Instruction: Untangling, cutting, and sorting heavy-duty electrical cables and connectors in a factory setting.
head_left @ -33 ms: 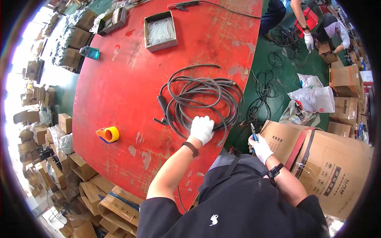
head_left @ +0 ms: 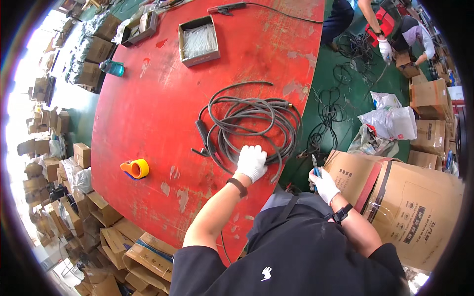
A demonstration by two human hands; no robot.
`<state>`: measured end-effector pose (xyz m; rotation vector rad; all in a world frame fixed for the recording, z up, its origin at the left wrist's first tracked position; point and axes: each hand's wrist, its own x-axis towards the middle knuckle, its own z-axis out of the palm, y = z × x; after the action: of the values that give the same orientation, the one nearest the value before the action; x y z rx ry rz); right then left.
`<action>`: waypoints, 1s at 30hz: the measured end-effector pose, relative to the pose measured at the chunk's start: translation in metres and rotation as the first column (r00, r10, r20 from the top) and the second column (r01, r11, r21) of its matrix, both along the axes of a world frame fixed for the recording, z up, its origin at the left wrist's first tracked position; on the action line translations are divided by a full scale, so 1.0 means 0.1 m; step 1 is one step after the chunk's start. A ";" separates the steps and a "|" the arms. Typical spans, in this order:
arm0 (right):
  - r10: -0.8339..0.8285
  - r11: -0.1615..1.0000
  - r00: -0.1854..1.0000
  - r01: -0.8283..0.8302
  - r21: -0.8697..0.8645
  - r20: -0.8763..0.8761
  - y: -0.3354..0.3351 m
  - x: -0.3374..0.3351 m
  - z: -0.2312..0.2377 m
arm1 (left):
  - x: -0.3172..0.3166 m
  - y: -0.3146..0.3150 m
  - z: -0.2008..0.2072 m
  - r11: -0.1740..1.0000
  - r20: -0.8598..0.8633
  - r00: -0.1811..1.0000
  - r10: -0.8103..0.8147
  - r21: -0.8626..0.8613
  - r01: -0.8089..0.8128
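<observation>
A loose coil of thick dark cable (head_left: 247, 116) lies on the red table (head_left: 148, 113), near its right edge. On the coil's left side sits a black handle (head_left: 202, 132), and a connector with a brassy tip (head_left: 290, 105) is at its upper right. My left hand (head_left: 252, 163), in a white glove, is closed over the near strands of the coil; its palm side is hidden. Past the table's right edge, my gloved right hand (head_left: 326, 186) grips a pair of pliers (head_left: 315, 165) with blue handles, the metal jaws pointing away from me.
A yellow-orange tape roll (head_left: 140, 168), an open box of clear strips (head_left: 200, 41), a red-and-black clamp (head_left: 227, 8) and a teal bottle (head_left: 112, 67) are on the table. A big carton (head_left: 414, 212) stands at my right. Co-workers handle cables (head_left: 355, 49) on the green floor, far right.
</observation>
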<state>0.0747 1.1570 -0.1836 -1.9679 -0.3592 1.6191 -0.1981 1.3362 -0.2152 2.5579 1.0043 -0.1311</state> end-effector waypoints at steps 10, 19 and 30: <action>-0.090 0.995 0.993 0.086 0.051 0.071 -0.10 0.11 0.19 | 0.13 -0.41 0.32 0.992 0.137 0.985 0.105 -0.087 -0.094; -0.201 0.975 0.979 0.199 0.099 0.013 -0.46 0.31 0.11 | -0.28 0.88 1.62 0.913 0.584 0.708 0.397 -0.178 -0.366; -0.269 0.957 0.957 0.254 0.140 0.104 -0.69 0.43 0.14 | -1.40 1.35 0.21 0.527 0.083 0.520 0.850 -0.170 -0.833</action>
<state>0.1172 1.0875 -0.1696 -1.9325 -0.2282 1.2829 -0.3384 1.4710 -0.1944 1.6546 1.9818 0.2824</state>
